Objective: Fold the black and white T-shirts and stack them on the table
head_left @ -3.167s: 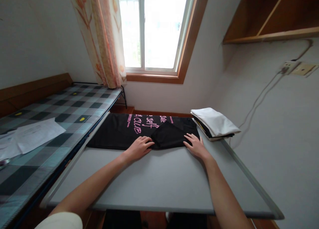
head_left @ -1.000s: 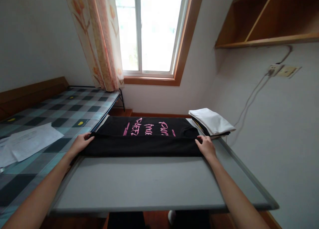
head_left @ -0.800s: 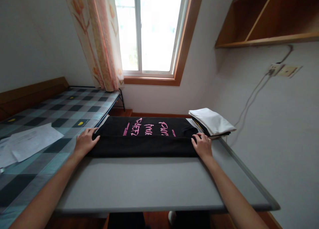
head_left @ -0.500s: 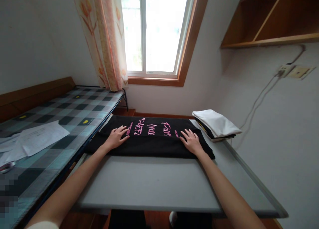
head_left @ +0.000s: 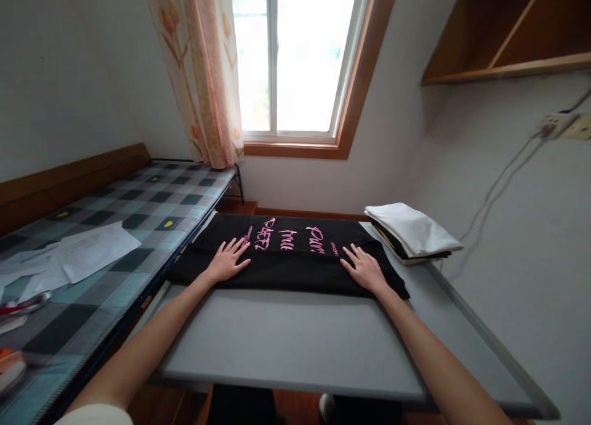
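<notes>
A black T-shirt [head_left: 295,271] with pink lettering lies folded lengthwise across the grey table, its near part laid over so that some letters are partly covered. My left hand [head_left: 228,261] rests flat on the left part of the shirt, fingers spread beside the small pink print. On the right part, my right hand [head_left: 364,267] also lies flat with its fingers apart, just right of the lettering. Both palms press on the cloth and neither grips it.
A stack of folded clothes [head_left: 410,228], white on top, sits at the table's [head_left: 295,345] back right. On the left stands a bed with a checked mattress [head_left: 180,197] holding loose papers [head_left: 87,255]. A wooden shelf [head_left: 508,68] hangs on the right wall.
The view has shifted slightly, so the scene sits a little further right. Both hands stay flat on the shirt, with the left fingers spread somewhat wider.
</notes>
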Demonstrator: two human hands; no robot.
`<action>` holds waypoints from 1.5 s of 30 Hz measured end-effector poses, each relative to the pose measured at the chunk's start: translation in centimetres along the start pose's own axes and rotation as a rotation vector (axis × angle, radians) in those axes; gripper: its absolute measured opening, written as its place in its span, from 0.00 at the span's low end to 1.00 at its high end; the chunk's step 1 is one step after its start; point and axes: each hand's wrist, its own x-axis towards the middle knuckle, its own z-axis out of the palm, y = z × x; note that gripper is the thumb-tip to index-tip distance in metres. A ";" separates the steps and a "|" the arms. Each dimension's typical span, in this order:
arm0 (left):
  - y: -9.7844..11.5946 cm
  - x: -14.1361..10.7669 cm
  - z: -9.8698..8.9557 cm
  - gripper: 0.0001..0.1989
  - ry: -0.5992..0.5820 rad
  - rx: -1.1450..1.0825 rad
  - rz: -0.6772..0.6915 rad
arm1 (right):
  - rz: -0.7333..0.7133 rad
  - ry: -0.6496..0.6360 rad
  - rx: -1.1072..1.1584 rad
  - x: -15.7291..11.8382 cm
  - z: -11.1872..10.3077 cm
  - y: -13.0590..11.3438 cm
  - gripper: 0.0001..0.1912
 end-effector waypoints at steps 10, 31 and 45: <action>0.6 -0.4 -0.6 0.31 -0.019 -0.002 0.001 | 0.018 0.001 -0.010 -0.5 -0.1 -0.1 0.32; 3.6 -7.0 -1.2 0.31 0.025 0.002 0.071 | -0.020 0.043 -0.047 -7.9 -0.5 0.4 0.31; -0.4 0.3 -1.6 0.29 -0.021 -0.029 -0.137 | -0.043 0.142 0.051 -2.4 -3.8 -1.1 0.21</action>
